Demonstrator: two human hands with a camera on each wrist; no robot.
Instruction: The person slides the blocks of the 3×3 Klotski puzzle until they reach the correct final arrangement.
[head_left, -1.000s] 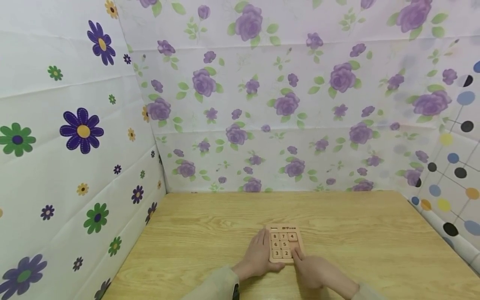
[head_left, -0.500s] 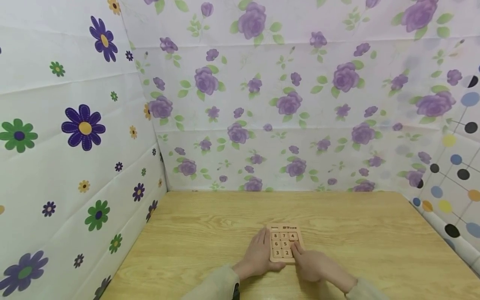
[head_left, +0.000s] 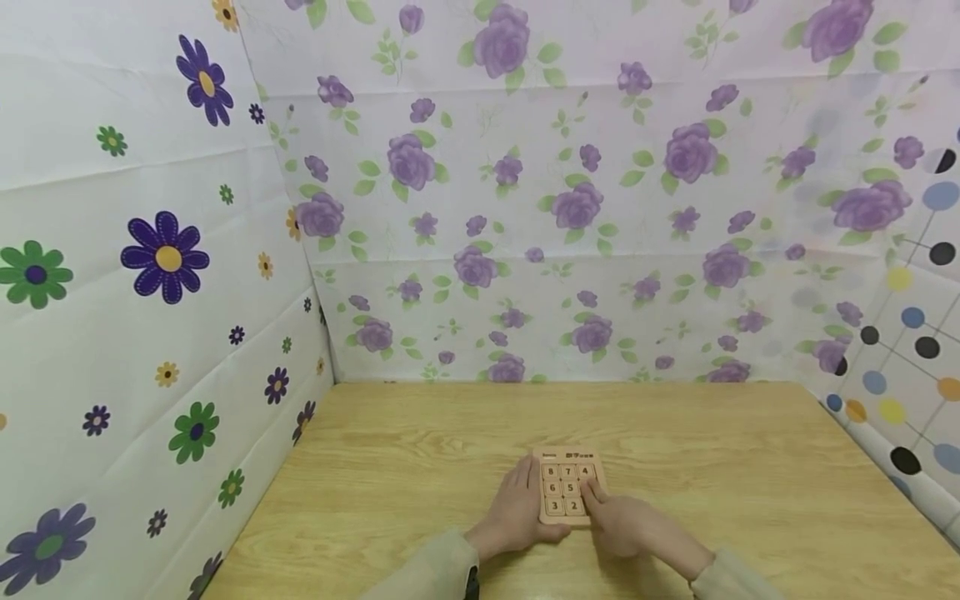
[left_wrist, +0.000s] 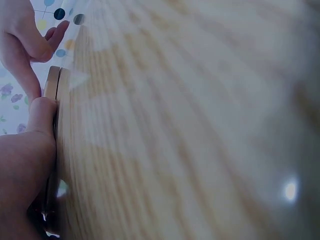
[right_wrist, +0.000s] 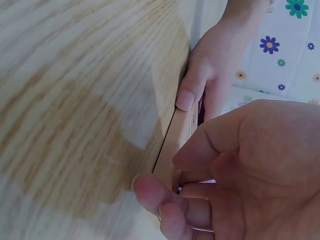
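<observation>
A wooden sliding number puzzle point(head_left: 570, 488) lies flat on the table, with tiles 8, 7, 4, 6, 5, 3 and 2 readable in the head view. My left hand point(head_left: 513, 510) holds its frame, fingers along the left side and thumb at the near edge. My right hand point(head_left: 626, 525) reaches in from the right, a fingertip touching the middle of the right column and covering what lies there. The lower right cell is also hidden by this hand. In the right wrist view, the other fingers point(right_wrist: 150, 192) bend beside the puzzle's edge point(right_wrist: 172, 137).
The wood-grain table point(head_left: 420, 433) spreads around the puzzle. Cloth with purple roses point(head_left: 577, 208) hangs behind it. A flower-print cloth point(head_left: 165, 333) stands at the left, and a dotted one point(head_left: 900, 358) at the right.
The right fingertip has moved away from me, from the lower right of the puzzle to the middle of its right column. The left hand and frame stay in place.
</observation>
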